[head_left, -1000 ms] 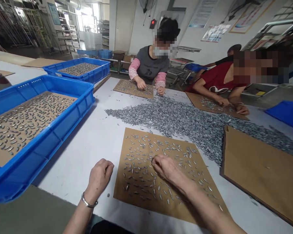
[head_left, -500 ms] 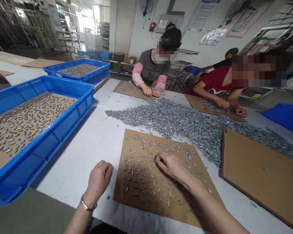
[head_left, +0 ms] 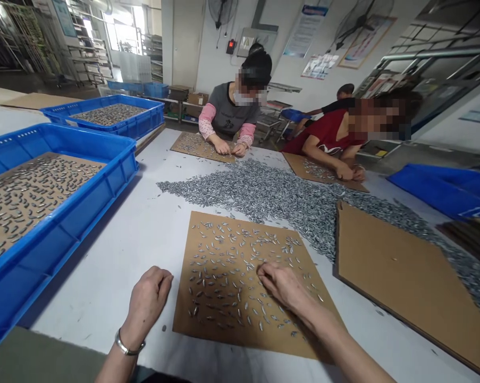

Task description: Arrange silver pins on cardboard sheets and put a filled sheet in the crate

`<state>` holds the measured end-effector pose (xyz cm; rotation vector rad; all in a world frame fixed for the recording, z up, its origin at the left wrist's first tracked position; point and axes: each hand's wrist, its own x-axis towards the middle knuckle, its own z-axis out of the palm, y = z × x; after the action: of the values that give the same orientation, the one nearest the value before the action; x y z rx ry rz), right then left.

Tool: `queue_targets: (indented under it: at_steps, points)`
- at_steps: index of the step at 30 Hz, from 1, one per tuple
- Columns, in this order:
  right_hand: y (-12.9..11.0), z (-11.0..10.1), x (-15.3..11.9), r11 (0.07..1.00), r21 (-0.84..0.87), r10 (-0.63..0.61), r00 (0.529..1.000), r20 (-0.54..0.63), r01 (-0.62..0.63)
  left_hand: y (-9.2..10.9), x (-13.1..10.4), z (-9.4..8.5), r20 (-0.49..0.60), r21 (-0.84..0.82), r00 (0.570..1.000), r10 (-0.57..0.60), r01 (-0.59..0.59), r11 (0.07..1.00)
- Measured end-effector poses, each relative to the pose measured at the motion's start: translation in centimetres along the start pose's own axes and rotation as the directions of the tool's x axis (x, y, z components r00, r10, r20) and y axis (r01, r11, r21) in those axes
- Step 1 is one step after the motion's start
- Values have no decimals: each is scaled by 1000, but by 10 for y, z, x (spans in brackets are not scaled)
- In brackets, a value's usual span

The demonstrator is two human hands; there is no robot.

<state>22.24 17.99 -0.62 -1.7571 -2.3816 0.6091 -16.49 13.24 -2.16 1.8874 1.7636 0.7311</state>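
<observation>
My right hand (head_left: 284, 284) is over the middle of a brown cardboard sheet (head_left: 208, 338), its thumb and fingers pinched together. Whatever sits between the fingertips is too small or hidden to make out. Small silvery, spindle-shaped pieces (head_left: 261, 325) lie spread over the sheet, spaced out near me and more clustered toward its far side. Left of the sheet, my left hand (head_left: 150, 295) rests on the white table as a loose fist, with a metal bangle (head_left: 128, 346) at the wrist. The inside of that fist is hidden.
A large heap of silvery pieces (head_left: 263, 189) lies beyond the sheet. Thick cardboard (head_left: 407, 276) stands to the right. Blue trays (head_left: 100, 213) with pieces on cardboard are at left. Two people (head_left: 232, 114) across the table handle pieces on their own sheets.
My view has turned to the right, so everything sits further left. Over the sheet, my right hand has shifted slightly right and nearer to me. The left fist stays beside the sheet.
</observation>
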Motion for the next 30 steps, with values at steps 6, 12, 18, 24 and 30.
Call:
queue_targets:
  at_steps: [6, 12, 18, 24, 30]
  points:
    - [-6, -10, 19, 998, -30, 50, 999, 7, -50, -2, -1, 0, -10, 6, 1000, 2, -2, 1000]
    - [-10, 0, 35, 981, -132, 149, 987, 63, -140, -2, 0, 0, -7, 5, 1000, 4, -4, 1000]
    - [-7, 1, 31, 974, -186, 144, 988, 51, -133, -2, 0, 1, 7, 4, 1000, -12, 12, 1000]
    - [-4, -6, 29, 970, -198, 150, 988, 39, -140, -2, 0, 2, 4, 11, 1000, -11, 11, 1000]
    - [-18, -3, 43, 991, -122, 52, 997, 51, -45, 0, 0, 1, -13, 30, 1000, 0, 1, 1000]
